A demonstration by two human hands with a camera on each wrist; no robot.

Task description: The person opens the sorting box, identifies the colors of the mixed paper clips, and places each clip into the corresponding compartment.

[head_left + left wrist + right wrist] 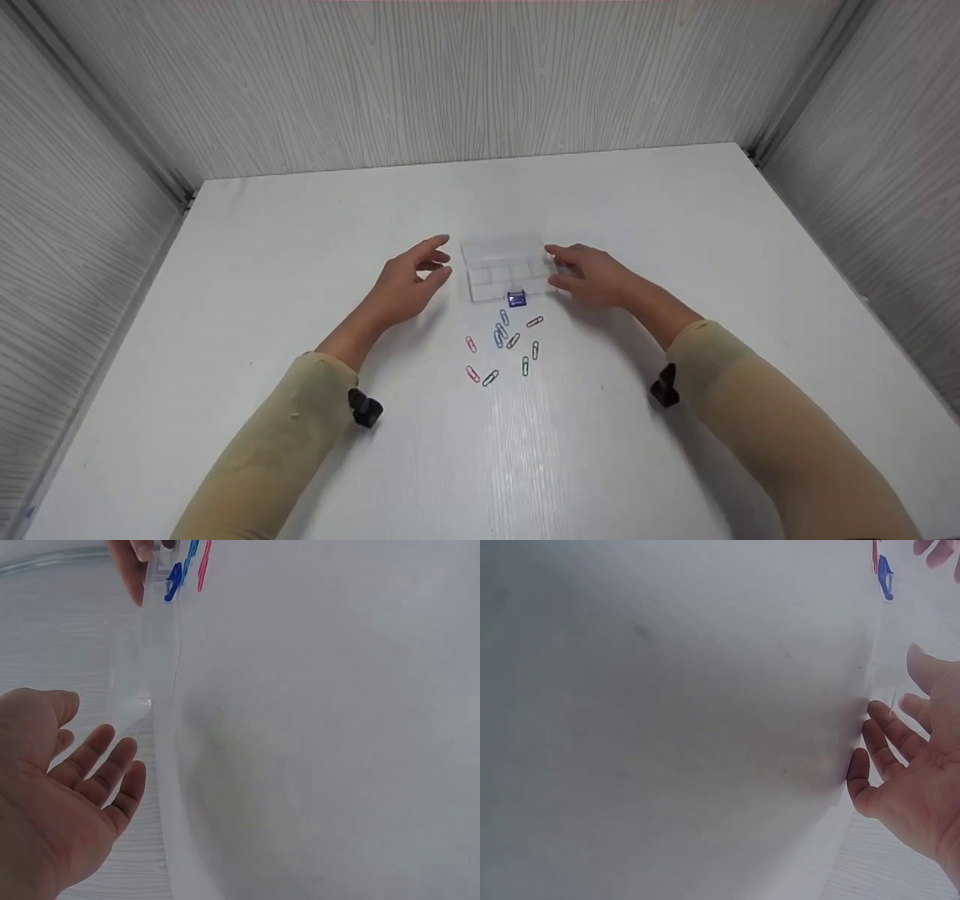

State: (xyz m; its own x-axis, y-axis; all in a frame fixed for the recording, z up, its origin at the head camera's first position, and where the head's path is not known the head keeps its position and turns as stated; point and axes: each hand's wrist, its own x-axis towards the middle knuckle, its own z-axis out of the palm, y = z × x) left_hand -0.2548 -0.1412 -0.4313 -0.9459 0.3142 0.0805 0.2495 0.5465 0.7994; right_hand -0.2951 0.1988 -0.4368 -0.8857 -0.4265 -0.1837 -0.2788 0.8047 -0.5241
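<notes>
A clear plastic compartment box (489, 285) lies on the table with its transparent lid (504, 246) raised at the back. At its front edge sits a small purple clasp (517, 298). My right hand (592, 276) is at the box's right end, thumb and fingertips right at the edge, fingers relaxed. To the left of the box, my left hand (411, 283) hovers with loosely bent fingers and nothing in them. Several coloured paper clips lie scattered in front of the box, among them blue paper clips (500, 334), a pink paper clip (472, 373) and a green paper clip (490, 378).
The white table (480, 465) meets a wood-grain back panel (450, 82), with a left side panel (60, 195) and a right side panel (885, 165). A black wrist camera (366, 411) shows at the left cuff, another wrist camera (664, 387) at the right.
</notes>
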